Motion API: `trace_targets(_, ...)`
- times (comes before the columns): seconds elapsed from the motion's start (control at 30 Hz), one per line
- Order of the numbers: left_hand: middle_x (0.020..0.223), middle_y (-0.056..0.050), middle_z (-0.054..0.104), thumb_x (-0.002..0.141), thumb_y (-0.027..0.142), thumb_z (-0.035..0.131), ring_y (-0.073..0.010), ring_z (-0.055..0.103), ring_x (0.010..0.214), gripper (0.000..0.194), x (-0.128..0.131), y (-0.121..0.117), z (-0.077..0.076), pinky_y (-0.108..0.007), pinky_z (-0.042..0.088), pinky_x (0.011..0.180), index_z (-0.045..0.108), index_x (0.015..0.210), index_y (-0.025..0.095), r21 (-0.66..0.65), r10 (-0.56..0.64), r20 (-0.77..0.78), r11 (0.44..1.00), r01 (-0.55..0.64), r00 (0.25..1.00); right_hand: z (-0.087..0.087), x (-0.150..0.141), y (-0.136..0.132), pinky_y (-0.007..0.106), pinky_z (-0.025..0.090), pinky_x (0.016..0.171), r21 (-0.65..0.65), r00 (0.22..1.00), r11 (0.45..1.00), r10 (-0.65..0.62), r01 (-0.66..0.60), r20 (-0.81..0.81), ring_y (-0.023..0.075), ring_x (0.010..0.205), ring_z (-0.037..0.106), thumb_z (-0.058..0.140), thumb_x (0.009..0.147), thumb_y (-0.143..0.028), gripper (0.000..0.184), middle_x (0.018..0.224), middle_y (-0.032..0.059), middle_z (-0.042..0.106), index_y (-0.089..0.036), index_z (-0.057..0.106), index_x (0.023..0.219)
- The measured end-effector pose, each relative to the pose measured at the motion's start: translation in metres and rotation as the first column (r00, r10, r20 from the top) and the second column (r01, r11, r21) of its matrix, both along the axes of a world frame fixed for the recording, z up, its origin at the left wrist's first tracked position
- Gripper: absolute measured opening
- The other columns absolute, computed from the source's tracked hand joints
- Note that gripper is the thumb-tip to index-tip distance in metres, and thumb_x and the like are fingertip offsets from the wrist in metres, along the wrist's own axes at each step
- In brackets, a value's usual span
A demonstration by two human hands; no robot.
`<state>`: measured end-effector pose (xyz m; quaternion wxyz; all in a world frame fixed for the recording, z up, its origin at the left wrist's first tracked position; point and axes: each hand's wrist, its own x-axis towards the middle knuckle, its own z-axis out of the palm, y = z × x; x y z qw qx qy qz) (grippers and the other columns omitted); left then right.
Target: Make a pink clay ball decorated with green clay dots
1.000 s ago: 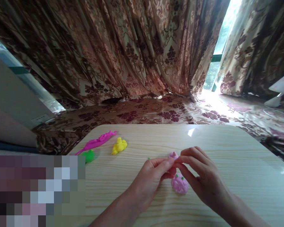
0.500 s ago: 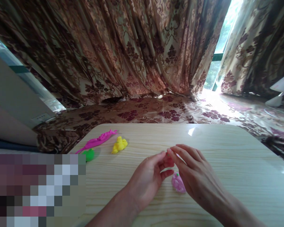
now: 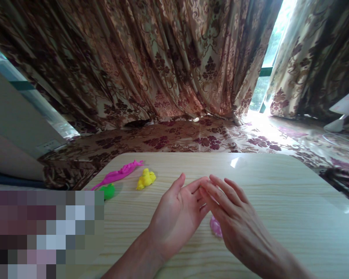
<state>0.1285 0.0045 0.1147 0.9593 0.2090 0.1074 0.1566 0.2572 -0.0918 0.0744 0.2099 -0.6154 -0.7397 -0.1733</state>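
Observation:
My left hand (image 3: 177, 219) is open, palm turned up, its thumb sticking up and its fingers reaching right. Across its fingertips lie the fingers of my right hand (image 3: 235, 211), stretched out with the back of the hand up and the thumb hidden. Whether a small bit of clay sits between the fingers I cannot make out. Under my right hand, partly covered, a pale pink lump of modelling clay (image 3: 215, 226) rests on the light wooden table (image 3: 285, 217).
At the table's left lie a long magenta clay piece (image 3: 119, 175), a yellow clay figure (image 3: 145, 179) and a green clay lump (image 3: 108, 191). Beyond stand patterned curtains (image 3: 177, 69). A white lamp (image 3: 346, 104) is at the far right. The lower left is blurred out by blocks.
My left hand has turned its palm further up, and its thumb has come away from the right fingertips. My right hand has shifted slightly left, covering more of the pink lump.

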Motion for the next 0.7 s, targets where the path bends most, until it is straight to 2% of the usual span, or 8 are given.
trace_targets(0.17, 0.101, -0.011, 0.059, 0.092, 0.043, 0.03, -0.0155, 0.055, 0.094, 0.047, -0.001, 0.001, 0.0, -0.026, 0.035, 0.094, 0.058, 0.103, 0.008, -0.064, -0.049, 0.074, 0.996, 0.054, 0.996, 0.005, -0.002, 0.001, 0.052, 0.022, 0.11, -0.001, 0.999, 1.0, -0.015, 0.015, -0.035, 0.0277, 0.136, 0.018, 0.044, 0.08, -0.007, 0.057, 0.144, 0.0073, 0.036, -0.008, 0.038, 0.136)
trace_targets(0.37, 0.105, -0.013, 0.059, 0.092, 0.046, 0.029, -0.0144, 0.054, 0.097, 0.05, -0.001, -0.001, 0.0, -0.024, 0.034, 0.095, 0.058, 0.102, 0.006, -0.122, -0.026, 0.095, 0.992, 0.038, 0.995, 0.011, -0.005, -0.001, 0.045, 0.02, 0.113, -0.048, 0.993, 0.993, 0.101, -0.104, -0.065, 0.0214, 0.136, 0.021, 0.042, 0.081, -0.007, 0.056, 0.147, 0.0065, 0.031, -0.01, 0.037, 0.137)
trace_targets(0.47, 0.104, -0.012, 0.06, 0.092, 0.047, 0.029, -0.0146, 0.055, 0.093, 0.051, -0.001, -0.002, 0.0, -0.024, 0.036, 0.093, 0.058, 0.104, 0.007, -0.12, -0.067, 0.094, 0.99, 0.078, 0.993, 0.009, -0.005, -0.001, 0.047, 0.02, 0.112, -0.05, 0.996, 0.997, 0.049, -0.053, -0.078, 0.0225, 0.136, 0.023, 0.043, 0.079, -0.007, 0.06, 0.148, 0.0097, 0.028, -0.009, 0.034, 0.138)
trace_targets(0.53, 0.104, -0.011, 0.06, 0.091, 0.047, 0.031, -0.015, 0.055, 0.095, 0.051, -0.001, -0.001, 0.001, -0.026, 0.035, 0.095, 0.056, 0.109, 0.007, -0.119, -0.053, 0.078, 0.991, 0.062, 0.996, 0.009, -0.005, -0.002, 0.048, 0.02, 0.112, -0.047, 0.997, 0.998, 0.029, -0.033, -0.074, 0.0229, 0.136, 0.022, 0.043, 0.08, -0.007, 0.059, 0.148, 0.0102, 0.026, -0.009, 0.033, 0.138)
trace_targets(0.7, 0.125, -0.015, 0.05, 0.091, 0.047, 0.031, -0.0195, 0.048, 0.114, 0.056, -0.003, 0.004, 0.002, -0.031, 0.027, 0.105, 0.045, 0.126, 0.004, -0.112, 0.016, 0.034, 0.994, -0.012, 0.999, 0.011, -0.009, -0.003, 0.045, 0.016, 0.114, -0.085, 0.995, 0.991, 0.1, -0.101, -0.016, 0.0202, 0.138, 0.014, 0.04, 0.084, -0.008, 0.057, 0.15, 0.0042, 0.021, -0.012, 0.031, 0.14)
